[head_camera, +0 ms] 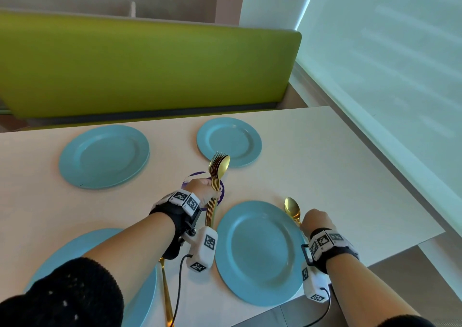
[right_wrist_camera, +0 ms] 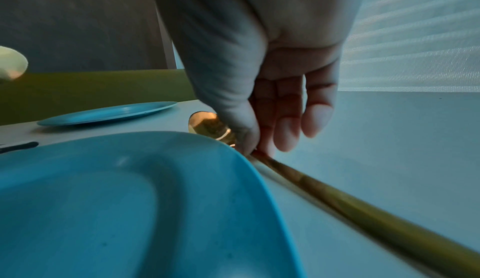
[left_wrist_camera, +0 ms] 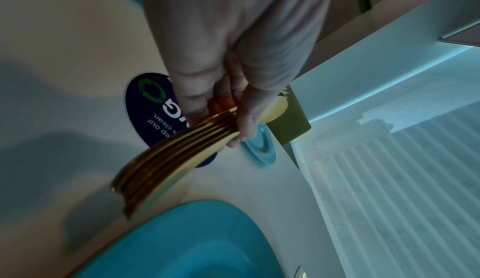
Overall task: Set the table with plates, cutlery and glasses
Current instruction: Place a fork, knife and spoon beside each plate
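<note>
Left hand: the left hand (head_camera: 203, 189) is clenched around a bundle of gold cutlery (head_camera: 217, 176), held above the table (head_camera: 337, 176) between the plates; in the left wrist view the fingers (left_wrist_camera: 197, 89) wrap the handles, which fan out toward the camera.
Bundle: spoon bowls and fork tines point up and away, over the edge of the far right plate (head_camera: 229, 140).
Right hand: the right hand (head_camera: 316, 220) pinches the neck of a gold spoon (head_camera: 292, 209); thumb and fingertips (right_wrist_camera: 285, 130) meet on the stem just behind the bowl.
Spoon: it lies just beside the right rim of the near right plate (head_camera: 260, 251), bowl pointing away, handle running back under the wrist; whether it touches the rim I cannot tell.
Other plates: a far left plate (head_camera: 103, 156) and a near left plate (head_camera: 140, 301), partly hidden by the left arm.
Placed cutlery: one gold utensil (head_camera: 166, 294) lies right of the near left plate.
Table mark: a round dark sticker (left_wrist_camera: 148, 108) sits beneath the left hand.
</note>
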### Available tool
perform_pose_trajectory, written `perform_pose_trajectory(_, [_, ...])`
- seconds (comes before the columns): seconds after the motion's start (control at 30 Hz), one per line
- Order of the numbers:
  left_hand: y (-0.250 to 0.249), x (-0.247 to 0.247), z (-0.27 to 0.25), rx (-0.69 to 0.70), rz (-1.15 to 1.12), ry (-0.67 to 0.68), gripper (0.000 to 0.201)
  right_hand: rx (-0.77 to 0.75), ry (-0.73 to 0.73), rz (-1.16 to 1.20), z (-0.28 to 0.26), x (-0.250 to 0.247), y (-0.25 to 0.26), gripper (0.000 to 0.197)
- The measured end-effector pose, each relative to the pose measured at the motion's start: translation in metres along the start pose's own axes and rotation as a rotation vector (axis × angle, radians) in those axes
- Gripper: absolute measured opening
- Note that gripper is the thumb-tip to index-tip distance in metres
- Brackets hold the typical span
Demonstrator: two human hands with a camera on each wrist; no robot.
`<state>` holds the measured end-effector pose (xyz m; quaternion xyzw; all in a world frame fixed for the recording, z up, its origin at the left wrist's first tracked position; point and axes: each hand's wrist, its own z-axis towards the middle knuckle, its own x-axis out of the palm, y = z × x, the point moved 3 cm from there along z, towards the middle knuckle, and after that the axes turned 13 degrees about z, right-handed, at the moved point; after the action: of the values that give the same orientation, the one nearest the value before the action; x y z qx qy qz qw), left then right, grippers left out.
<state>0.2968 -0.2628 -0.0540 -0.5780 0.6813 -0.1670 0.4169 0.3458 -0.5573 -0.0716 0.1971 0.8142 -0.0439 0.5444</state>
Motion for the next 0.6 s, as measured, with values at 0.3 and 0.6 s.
perform_pose_trajectory(0.3, [-0.005,0.007,0.0,0.009,0.021,0.005,0.016,-0.018,-0.023,0.018,-0.007,-0.002,0.0,0.031])
perform_pose_trajectory(0.6, [0.0,-0.006,-0.003,0.025,0.005,0.034,0.014,-0.153,-0.046,0.02,-0.028,-0.023,0.04,0.023])
